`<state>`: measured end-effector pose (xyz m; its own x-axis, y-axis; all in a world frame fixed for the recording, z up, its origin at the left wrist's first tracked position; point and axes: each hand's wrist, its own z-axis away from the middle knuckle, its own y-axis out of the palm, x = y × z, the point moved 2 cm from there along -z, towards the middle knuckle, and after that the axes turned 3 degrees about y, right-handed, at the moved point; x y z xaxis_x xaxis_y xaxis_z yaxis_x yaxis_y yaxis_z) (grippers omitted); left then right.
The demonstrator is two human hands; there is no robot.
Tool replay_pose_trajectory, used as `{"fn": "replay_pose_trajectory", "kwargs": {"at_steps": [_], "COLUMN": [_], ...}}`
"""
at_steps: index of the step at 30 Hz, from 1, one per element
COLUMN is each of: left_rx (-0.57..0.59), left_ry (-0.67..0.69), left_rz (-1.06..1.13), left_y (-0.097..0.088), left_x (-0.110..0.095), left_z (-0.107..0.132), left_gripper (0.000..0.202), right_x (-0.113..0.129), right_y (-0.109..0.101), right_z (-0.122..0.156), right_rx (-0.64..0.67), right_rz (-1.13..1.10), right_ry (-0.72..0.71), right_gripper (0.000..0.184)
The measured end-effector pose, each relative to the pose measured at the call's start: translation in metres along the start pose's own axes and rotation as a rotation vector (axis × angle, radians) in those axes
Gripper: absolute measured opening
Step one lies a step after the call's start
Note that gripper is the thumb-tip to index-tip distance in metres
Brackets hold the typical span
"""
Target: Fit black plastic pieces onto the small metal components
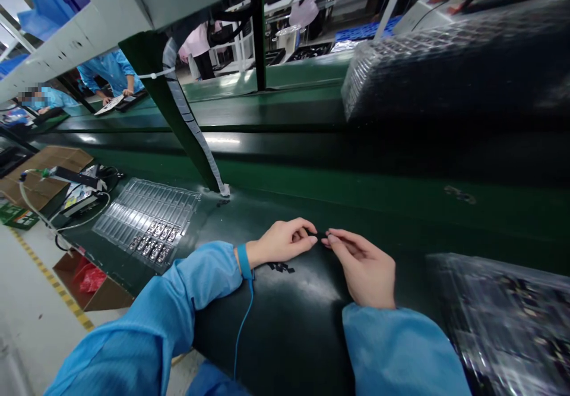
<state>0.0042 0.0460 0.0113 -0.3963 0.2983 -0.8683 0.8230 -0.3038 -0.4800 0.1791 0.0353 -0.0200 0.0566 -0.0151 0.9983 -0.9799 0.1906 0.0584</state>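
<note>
Over the dark green worktop (pixel 285 319), my left hand (pixel 285 243) and my right hand (pixel 365 262) meet fingertip to fingertip. Both pinch a small black piece (pixel 320 237) between thumb and fingers; it is too small to tell its kind. A blue wrist strap (pixel 244 262) with a thin cord circles my left wrist. Just below that hand lie several small black pieces (pixel 281 268). To the left rests a clear plastic tray (pixel 138 206), with several small metallic parts (pixel 155 240) in its near pockets. A second clear tray (pixel 472 301) with dark parts lies at right, blurred.
A green post (pixel 178 111) with a taped cable rises behind the hands. Stacked clear trays (pixel 401 63) stand at the back right. Cardboard boxes (pixel 107 292) and a handheld tool with a hose (pixel 73 175) are at left. A co-worker in blue (pixel 109 72) works across the line.
</note>
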Motion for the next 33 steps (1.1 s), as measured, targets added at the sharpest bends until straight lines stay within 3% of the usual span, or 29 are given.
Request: {"fn": "replay_pose_trajectory", "kwargs": {"at_steps": [27,33], "left_rx": [-0.01,-0.015], "left_ry": [0.021,0.031], "left_rz": [0.016,0.018], "left_y": [0.0001,-0.0004], "left_x": [-0.0019,-0.0096], "left_z": [0.0005,0.002], "left_gripper": [0.024,0.02], "right_x": [0.0043,0.0077], "right_y": [0.001,0.0008], "right_z": [0.0005,0.0018], "right_rx": [0.067,0.082], "right_rz": [-0.02,-0.008], "right_ry": [0.024,0.035], "right_gripper": [0.03,0.02]}}
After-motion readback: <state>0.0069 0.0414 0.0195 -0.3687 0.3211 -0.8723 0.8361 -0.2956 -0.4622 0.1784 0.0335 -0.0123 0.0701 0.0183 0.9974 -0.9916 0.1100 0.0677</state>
